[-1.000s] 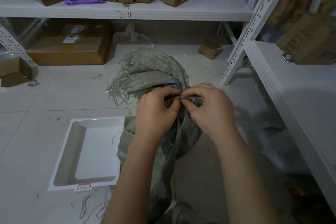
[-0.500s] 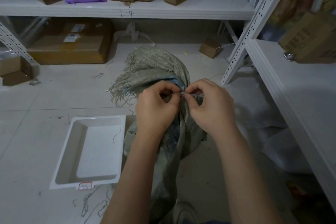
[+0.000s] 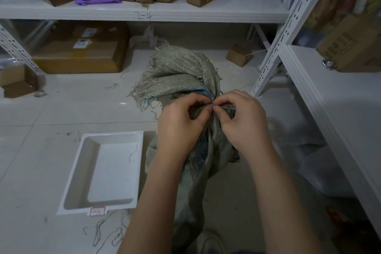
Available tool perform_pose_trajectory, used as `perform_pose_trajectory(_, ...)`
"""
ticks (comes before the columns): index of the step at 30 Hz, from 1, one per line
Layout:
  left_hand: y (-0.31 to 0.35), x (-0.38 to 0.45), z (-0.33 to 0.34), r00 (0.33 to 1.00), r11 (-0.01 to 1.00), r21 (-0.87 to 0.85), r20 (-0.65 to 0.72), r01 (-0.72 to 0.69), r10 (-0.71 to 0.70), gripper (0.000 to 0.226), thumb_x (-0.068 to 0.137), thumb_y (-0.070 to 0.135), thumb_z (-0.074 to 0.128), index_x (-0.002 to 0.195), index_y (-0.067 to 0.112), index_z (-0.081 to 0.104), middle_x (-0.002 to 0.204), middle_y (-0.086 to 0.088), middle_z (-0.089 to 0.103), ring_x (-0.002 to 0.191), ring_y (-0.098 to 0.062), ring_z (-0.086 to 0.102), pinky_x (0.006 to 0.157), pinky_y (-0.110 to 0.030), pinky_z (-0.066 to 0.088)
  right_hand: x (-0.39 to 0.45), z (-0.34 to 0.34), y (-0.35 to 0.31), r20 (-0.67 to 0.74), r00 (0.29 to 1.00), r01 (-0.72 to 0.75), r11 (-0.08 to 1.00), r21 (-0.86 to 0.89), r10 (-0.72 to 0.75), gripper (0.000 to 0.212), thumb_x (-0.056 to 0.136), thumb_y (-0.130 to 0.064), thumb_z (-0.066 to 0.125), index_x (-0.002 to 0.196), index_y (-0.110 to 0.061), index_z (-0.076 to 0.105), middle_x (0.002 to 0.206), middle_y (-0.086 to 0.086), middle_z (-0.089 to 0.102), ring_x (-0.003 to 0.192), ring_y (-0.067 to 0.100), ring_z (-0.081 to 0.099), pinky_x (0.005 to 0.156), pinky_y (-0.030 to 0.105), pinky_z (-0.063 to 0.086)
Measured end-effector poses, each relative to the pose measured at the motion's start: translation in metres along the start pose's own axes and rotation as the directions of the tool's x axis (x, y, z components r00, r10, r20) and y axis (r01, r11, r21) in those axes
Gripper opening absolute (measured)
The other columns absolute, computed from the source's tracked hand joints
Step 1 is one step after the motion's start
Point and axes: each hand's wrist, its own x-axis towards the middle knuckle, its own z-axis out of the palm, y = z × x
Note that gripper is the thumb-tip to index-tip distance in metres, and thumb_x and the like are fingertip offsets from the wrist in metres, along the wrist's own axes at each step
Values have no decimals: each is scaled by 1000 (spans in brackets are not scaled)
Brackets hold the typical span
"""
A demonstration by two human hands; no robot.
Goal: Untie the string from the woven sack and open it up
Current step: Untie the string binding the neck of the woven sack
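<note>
A grey-green woven sack (image 3: 181,72) stands on the floor in front of me, its frayed top bunched and flopped to the far left. The neck is gathered tight where a thin string (image 3: 225,107) wraps it. My left hand (image 3: 181,126) and my right hand (image 3: 243,121) meet at that neck, thumbs and forefingers pinched together on the knot. The knot itself is mostly hidden by my fingertips. The sack's lower body hangs down between my forearms.
A white plastic tray (image 3: 74,171) lies on the floor left of the sack, holding one loose thread. Thread scraps litter the tiles near it. White shelving (image 3: 206,14) with cardboard boxes runs along the back and right side; a flat carton (image 3: 82,55) sits under the shelf.
Both hands stay pinched at the sack's neck, shifting slightly up and away from me. The fingertips have worked closer together on the knot. The sack stays tied.
</note>
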Motion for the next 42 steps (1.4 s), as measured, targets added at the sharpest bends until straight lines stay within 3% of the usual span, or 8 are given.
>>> perform_pose_trajectory(6,2,1,0,993,988,-124,-55,97,-104,6,80,18,67,84,22,71,79,11,69,84,-10,68,83,-34,56,0,-1,-3,14,999,-31,999,25,31,6,79,-17,67,84,-19,70,83,-6,67,86,19,63,81,42,50)
perform_pose_trajectory(10,-1,3,-4,994,965,-253,-71,67,-88,24,80,0,65,73,22,63,73,12,64,73,-3,63,74,-13,52,1,-3,-2,7,998,-57,997,56,57,8,80,-13,67,84,-18,70,78,-11,60,82,15,62,78,34,51)
perform_pose_trajectory(15,-2,3,-3,1000,970,-245,8,-2,4,17,82,6,67,84,22,65,75,21,64,74,11,61,74,-6,48,1,-5,1,1,1000,-17,993,113,17,9,78,-10,69,86,-14,71,79,-7,60,82,15,62,75,22,49)
perform_pose_trajectory(18,-4,3,-2,999,976,-213,26,-38,44,19,82,12,67,84,31,65,77,24,66,80,8,63,78,-13,51,1,-5,1,24,1000,-9,991,137,6,12,78,-10,69,90,-13,71,81,-8,60,83,11,61,74,12,45)
perform_pose_trajectory(23,-8,3,1,994,994,1,16,-108,108,16,83,32,58,93,26,68,90,3,71,84,-13,66,75,-39,55,1,-4,2,11,1000,0,988,154,-2,13,78,-10,69,91,-12,72,81,-7,62,82,12,63,74,12,45)
perform_pose_trajectory(29,-5,2,2,993,991,69,-14,-116,117,11,87,22,58,93,18,66,86,1,69,79,-19,64,69,-42,53,3,1,6,-10,1000,25,995,99,-24,6,77,-14,71,82,-12,73,79,-3,63,82,13,59,75,20,45)
perform_pose_trajectory(37,0,3,4,1000,995,-102,-29,-15,12,12,90,10,56,84,20,55,71,16,56,72,-9,58,71,-31,49,3,1,4,-71,993,96,992,85,-90,4,77,-12,69,78,-9,72,78,4,68,81,19,61,74,23,45)
perform_pose_trajectory(42,-3,5,-1,998,969,-247,-53,23,-37,27,92,7,52,77,30,48,72,14,55,67,2,53,61,-7,40,2,-4,9,-86,995,60,992,109,-50,4,79,-10,68,81,-8,71,78,-5,60,81,18,61,74,25,48)
